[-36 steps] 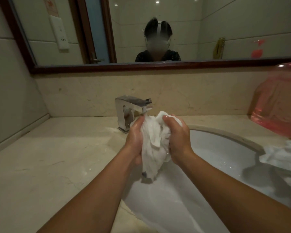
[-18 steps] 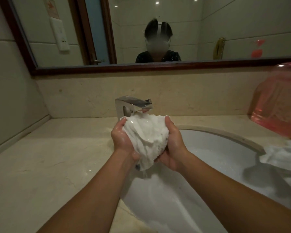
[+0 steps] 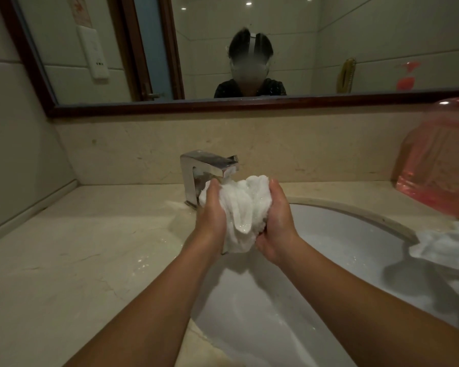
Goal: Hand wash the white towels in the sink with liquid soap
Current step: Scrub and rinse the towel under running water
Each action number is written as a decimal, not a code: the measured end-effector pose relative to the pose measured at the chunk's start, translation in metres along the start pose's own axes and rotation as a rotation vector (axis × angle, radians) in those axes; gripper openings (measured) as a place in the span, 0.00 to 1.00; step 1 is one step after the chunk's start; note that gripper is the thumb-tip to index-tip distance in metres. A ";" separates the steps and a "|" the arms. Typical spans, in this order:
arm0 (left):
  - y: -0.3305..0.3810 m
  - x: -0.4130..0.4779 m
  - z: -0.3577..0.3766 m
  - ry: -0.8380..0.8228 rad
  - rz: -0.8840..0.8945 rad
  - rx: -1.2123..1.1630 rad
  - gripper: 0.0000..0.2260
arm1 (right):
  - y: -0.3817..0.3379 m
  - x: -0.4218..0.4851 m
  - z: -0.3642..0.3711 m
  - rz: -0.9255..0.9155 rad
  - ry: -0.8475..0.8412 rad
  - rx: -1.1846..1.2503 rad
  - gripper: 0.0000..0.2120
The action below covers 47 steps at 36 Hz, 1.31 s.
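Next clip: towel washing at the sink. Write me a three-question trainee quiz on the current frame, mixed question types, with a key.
1. True or false: the left hand and the right hand both grip the bunched white towel.
2. Where is that towel? A) just under the faucet spout, above the sink; B) draped over the faucet's top; C) lying at the bottom of the sink.
3. Fill in: a second towel drapes over the sink's ___ rim.
Key: 1 true; 2 A; 3 right.
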<state>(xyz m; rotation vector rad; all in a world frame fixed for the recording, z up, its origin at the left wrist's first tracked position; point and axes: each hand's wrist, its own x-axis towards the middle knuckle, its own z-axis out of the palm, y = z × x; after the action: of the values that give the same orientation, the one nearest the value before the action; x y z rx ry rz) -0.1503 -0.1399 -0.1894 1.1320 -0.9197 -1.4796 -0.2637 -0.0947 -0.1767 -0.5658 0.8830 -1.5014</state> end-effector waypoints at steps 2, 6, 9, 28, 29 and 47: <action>0.006 -0.015 0.002 -0.045 -0.045 0.012 0.43 | 0.000 0.002 -0.003 -0.045 0.017 -0.010 0.32; 0.018 -0.040 0.008 -0.123 -0.086 0.025 0.36 | -0.001 0.004 -0.005 -0.127 0.038 -0.008 0.31; 0.019 -0.043 0.006 -0.180 -0.106 -0.047 0.34 | 0.000 0.001 -0.005 -0.128 0.017 0.031 0.33; 0.020 -0.029 -0.009 -0.001 0.124 -0.442 0.13 | 0.006 -0.002 0.007 0.102 0.018 -0.095 0.45; 0.020 -0.029 -0.010 -0.024 0.131 -0.443 0.14 | 0.006 -0.003 0.008 0.113 0.007 -0.078 0.45; 0.017 -0.041 -0.007 0.024 0.062 -0.245 0.33 | 0.013 -0.001 0.010 -0.141 -0.007 -0.241 0.30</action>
<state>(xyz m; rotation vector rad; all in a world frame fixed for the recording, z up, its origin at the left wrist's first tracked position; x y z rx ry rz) -0.1376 -0.1034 -0.1676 0.9324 -0.7280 -1.4798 -0.2481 -0.0949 -0.1808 -0.8238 1.0448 -1.5275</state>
